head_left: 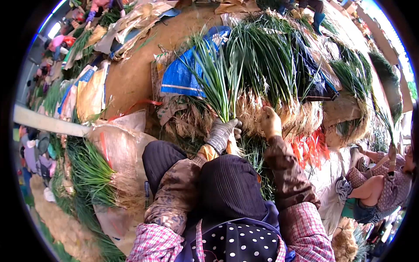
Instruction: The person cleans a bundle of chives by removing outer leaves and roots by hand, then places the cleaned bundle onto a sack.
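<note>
Holding it low, down where the green turns pale, the left hand (223,131) in its grey glove has its fingers wrapped round a bunch of long green stalks (217,83). Leaves fan out to the far side and the root ends poke out below, toward the knees (233,183). My guess is that gripping there lines up the root ends and lets the floppy tops go wherever.

Right hand (271,122) is just right of that, at the root edge of the big pile (266,54). Fingers look partly curled, but I honestly can't tell if it's got hold of a stalk or is only touching.

Pile lies roots near, leaves far, probably so each stalk is easy to grab by the base. There's a blue sheet (181,72) at its left end and a dark sheet (321,85) on the right, maybe as covers. Red strips (310,148) sit on the near right, likely for easy reach. Over left, another bundle (94,170) lies on pale sacking (126,142), roots turned inward.
</note>
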Tool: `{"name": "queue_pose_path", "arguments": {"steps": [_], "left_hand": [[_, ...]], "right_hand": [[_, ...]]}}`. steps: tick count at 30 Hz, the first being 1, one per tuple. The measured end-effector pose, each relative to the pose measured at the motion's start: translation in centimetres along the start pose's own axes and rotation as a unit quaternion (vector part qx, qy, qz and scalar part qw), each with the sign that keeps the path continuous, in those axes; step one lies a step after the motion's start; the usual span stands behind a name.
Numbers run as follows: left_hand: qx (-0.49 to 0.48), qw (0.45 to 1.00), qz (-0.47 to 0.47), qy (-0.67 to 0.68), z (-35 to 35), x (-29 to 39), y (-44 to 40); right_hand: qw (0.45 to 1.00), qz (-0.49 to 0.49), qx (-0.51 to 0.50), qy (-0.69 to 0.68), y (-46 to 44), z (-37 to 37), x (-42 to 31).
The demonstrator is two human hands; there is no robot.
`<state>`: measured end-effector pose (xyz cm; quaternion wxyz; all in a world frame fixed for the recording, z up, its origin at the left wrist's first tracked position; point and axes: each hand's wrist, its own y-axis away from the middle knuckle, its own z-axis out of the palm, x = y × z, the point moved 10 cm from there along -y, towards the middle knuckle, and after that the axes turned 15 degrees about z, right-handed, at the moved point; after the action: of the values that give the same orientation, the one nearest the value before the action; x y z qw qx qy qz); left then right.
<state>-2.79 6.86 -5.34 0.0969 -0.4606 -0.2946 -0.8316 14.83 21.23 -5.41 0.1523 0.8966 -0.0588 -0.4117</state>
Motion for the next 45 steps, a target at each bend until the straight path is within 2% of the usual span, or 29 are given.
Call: {"name": "queue_pose_path", "arguments": {"steps": [1, 3, 7, 8, 9, 10, 12, 13, 14, 16, 17, 19, 20, 21, 22, 26, 27, 31, 32, 33, 35, 36, 37, 38, 39, 41, 43, 44, 45], "left_hand": [[-0.01, 0.999, -0.026, 0.018, 0.4, -0.4, 0.4], [-0.006, 0.998, -0.063, 0.021, 0.5, -1.2, 0.6], [-0.042, 0.998, -0.045, 0.017, 0.4, -1.4, -0.1], [-0.03, 0.999, -0.044, 0.011, 0.2, -1.2, -0.2], [-0.018, 0.999, -0.044, 0.005, -0.1, -1.3, -0.3], [-0.03, 0.999, -0.017, 0.012, 0.2, -1.1, -0.7], [-0.049, 0.999, 0.005, 0.022, 1.0, -0.5, -0.7], [-0.056, 0.998, 0.015, 0.028, 1.2, -0.1, -0.5], [-0.067, 0.996, 0.004, -0.061, 0.5, -0.1, -0.5], [-0.055, 0.997, 0.005, -0.053, 0.0, -1.0, -0.7], [-0.045, 0.998, 0.025, -0.043, 0.1, -1.0, -0.9], [-0.049, 0.998, 0.027, -0.035, 0.3, -0.9, -0.5], [-0.063, 0.997, 0.009, -0.037, 0.3, -0.9, -0.3], [-0.078, 0.996, -0.01, -0.039, 0.5, -0.9, 0.0], [-0.061, 0.981, -0.036, -0.178, 0.5, 0.2, 0.6], [-0.065, 0.994, 0.018, -0.081, 0.0, -1.2, -0.3], [-0.074, 0.985, 0.006, -0.153, 0.5, 0.2, 0.4], [-0.123, 0.989, 0.041, -0.069, 0.5, -1.0, -1.0], [-0.141, 0.989, 0.011, -0.034, 0.3, -2.6, -1.6], [-0.139, 0.989, 0.008, -0.051, 0.2, -2.1, -1.2], [-0.135, 0.987, 0.003, -0.088, 1.0, 0.7, 0.8], [-0.097, 0.991, -0.006, -0.088, 1.7, 2.8, 2.3], [-0.083, 0.99, -0.013, -0.113, 0.9, 2.0, 1.8], [-0.067, 0.988, -0.019, -0.137, -0.1, 0.7, 0.7], [-0.05, 0.985, -0.027, -0.16, -0.5, 0.8, 0.7], [-0.043, 0.975, -0.049, -0.214, -0.8, 0.5, 0.8], [-0.04, 0.958, -0.076, -0.272, -1.7, -1.2, -0.4], [-0.029, 0.947, -0.072, -0.313, -1.9, -1.3, -0.7], [-0.048, 0.958, -0.058, -0.276, -1.3, -1.0, -0.4]], "right_hand": [[0.975, 0.158, -0.116, -0.108, 0.3, 1.2, -0.3], [0.952, 0.208, -0.172, -0.142, -1.6, 2.7, 0.1], [0.969, 0.107, -0.137, -0.175, -0.1, 0.5, -3.5], [0.988, 0.047, -0.1, -0.108, 2.6, -1.6, -6.5], [0.987, -0.03, -0.108, -0.119, 4.1, -2.0, -7.4], [0.963, 0.005, -0.142, -0.229, 4.7, -1.5, -6.3], [0.973, -0.232, -0.015, -0.003, 10.0, -2.9, -9.0], [0.968, -0.25, -0.027, 0.025, 11.5, -2.3, -8.7], [0.97, -0.236, -0.058, 0.0, 12.3, -1.8, -8.4], [0.974, -0.13, -0.185, -0.023, 13.6, 0.8, -5.6], [0.972, -0.114, -0.205, -0.015, 13.8, 1.0, -5.3], [0.956, -0.002, -0.269, -0.12, 13.8, 1.2, -5.0], [0.959, 0.017, -0.274, -0.071, 11.4, 2.5, -2.5], [0.969, -0.006, -0.237, -0.068, 11.1, 1.7, -4.1], [0.969, -0.013, -0.231, -0.086, 10.2, 1.9, -4.4], [0.949, 0.061, -0.264, -0.164, 7.6, 3.8, -5.2], [0.945, 0.062, -0.264, -0.182, 7.2, 4.3, -5.2], [0.936, 0.107, -0.275, -0.192, 7.1, 3.9, -4.5], [0.919, 0.088, -0.267, -0.275, 6.2, 4.2, -3.7], [0.928, 0.143, -0.228, -0.259, 6.3, 3.1, -3.0], [0.974, 0.098, -0.105, -0.178, 2.6, 1.2, -0.3], [0.968, 0.12, -0.058, -0.214, 1.1, 0.3, 0.9], [0.983, 0.09, 0.031, 0.16, 3.5, -2.6, -3.0], [0.967, -0.054, 0.124, 0.216, 5.2, -3.5, -5.7], [0.953, -0.128, 0.176, 0.211, 6.5, -4.0, -6.9], [0.979, -0.171, 0.084, 0.076, 7.1, -2.4, -7.4], [0.99, -0.045, -0.122, -0.059, 6.8, 2.2, -5.7], [0.984, 0.004, -0.177, 0.005, 7.6, 3.6, -5.3], [0.97, 0.005, -0.223, -0.1, 7.6, 5.1, -6.0]]}}
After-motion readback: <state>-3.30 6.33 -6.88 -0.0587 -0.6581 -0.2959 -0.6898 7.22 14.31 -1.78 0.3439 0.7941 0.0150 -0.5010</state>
